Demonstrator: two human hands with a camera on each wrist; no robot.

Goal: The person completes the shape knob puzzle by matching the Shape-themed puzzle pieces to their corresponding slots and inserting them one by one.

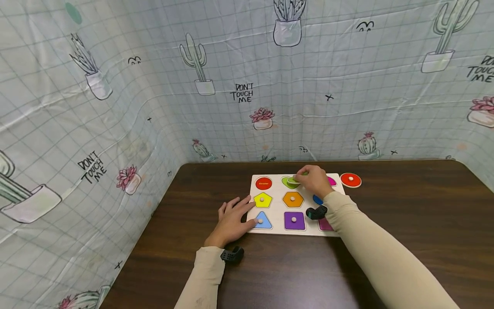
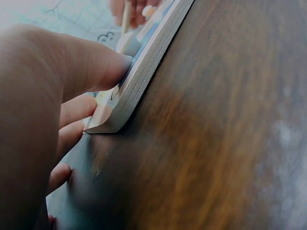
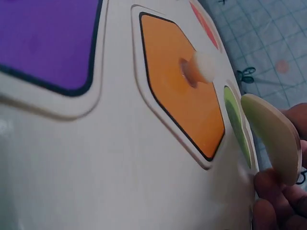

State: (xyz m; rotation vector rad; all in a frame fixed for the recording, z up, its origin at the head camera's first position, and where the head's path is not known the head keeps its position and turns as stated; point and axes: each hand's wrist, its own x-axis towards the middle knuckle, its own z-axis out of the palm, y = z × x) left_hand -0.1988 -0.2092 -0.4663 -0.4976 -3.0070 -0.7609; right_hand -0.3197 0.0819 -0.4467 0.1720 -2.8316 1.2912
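A white wooden shape-puzzle board (image 1: 277,210) lies flat on the table. My right hand (image 1: 314,181) pinches a green rounded puzzle piece (image 3: 274,139) at the board's far middle. In the right wrist view the piece is tilted and stands just off the green recess (image 3: 236,125). My left hand (image 1: 233,221) rests at the board's left edge with fingers spread. Its thumb (image 2: 96,67) lies on the board beside the blue triangle (image 1: 263,222). A red round piece (image 1: 351,180) lies past the board's far right corner. The red round recess (image 1: 263,183) holds no piece.
Knobbed pieces sit in the board: a yellow pentagon (image 1: 262,200), an orange hexagon (image 1: 293,199) and a purple square (image 1: 294,221). My right forearm partly covers the right column. Dark wooden table (image 1: 270,266) surrounds the board; a cactus-print cloth (image 1: 308,107) hangs behind.
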